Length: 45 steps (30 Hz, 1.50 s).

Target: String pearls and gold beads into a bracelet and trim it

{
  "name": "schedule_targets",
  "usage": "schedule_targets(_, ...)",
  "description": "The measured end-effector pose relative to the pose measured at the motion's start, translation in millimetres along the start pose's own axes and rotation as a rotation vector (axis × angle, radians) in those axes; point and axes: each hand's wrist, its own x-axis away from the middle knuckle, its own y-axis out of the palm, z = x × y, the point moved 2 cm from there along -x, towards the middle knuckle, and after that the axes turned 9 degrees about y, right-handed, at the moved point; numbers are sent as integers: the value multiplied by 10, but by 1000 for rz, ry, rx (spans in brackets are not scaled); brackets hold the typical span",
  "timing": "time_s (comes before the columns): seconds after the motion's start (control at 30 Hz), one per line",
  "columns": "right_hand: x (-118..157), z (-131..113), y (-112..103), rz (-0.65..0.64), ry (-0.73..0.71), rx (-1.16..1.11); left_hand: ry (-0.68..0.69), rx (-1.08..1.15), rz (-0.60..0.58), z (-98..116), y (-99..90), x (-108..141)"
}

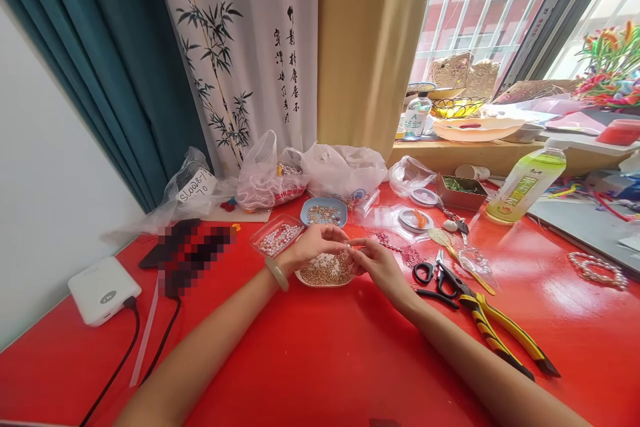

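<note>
My left hand (320,245), with a pale bangle (277,274) on its wrist, reaches over a dish of small gold beads (325,272). My right hand (374,260) meets it above the dish's right side. The fingertips of both hands are pinched close together, and a tiny whitish thing, perhaps a bead, shows between them; it is too small to name surely. Just behind my left hand is a clear pink tray of pearly beads (277,235). Beyond that stands a blue dish (324,203) holding more beads. Pink beads (410,255) lie right of my right hand.
Yellow-handled pliers (495,320) and black scissors (440,275) lie at the right. A green drink bottle (527,180) stands behind them, near a laptop (585,220). Plastic bags (345,167) line the back. A white box (104,290) with a cable sits left.
</note>
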Motion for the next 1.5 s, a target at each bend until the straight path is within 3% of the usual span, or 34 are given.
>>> schedule_targets(0.2, 17, -46, -19, 5, 3, -36, 2, -261, 15, 77, -159, -32)
schedule_targets(0.37, 41, -88, -26, 36, 21, -28, -49, -633, -165, 104, -300, -3)
schedule_targets(0.6, 45, -96, -48, 46, -18, -51, -80, -776, -193, -9, -336, 12)
schedule_targets(0.8, 54, -128, -26, 41, -86, -19, -94, -777, -235, -98, -302, -2)
schedule_targets(0.97, 106, -192, -21, 99, -204, 133, -89, -747, -284, -114, -267, 4)
schedule_targets(1.2, 94, -228, -85, 186, -346, 294, -132, -705, -230, -159, -257, 26)
schedule_targets(1.5, 40, -167, -104, 121, -224, 64, -148, -536, -116, -26, -215, 32)
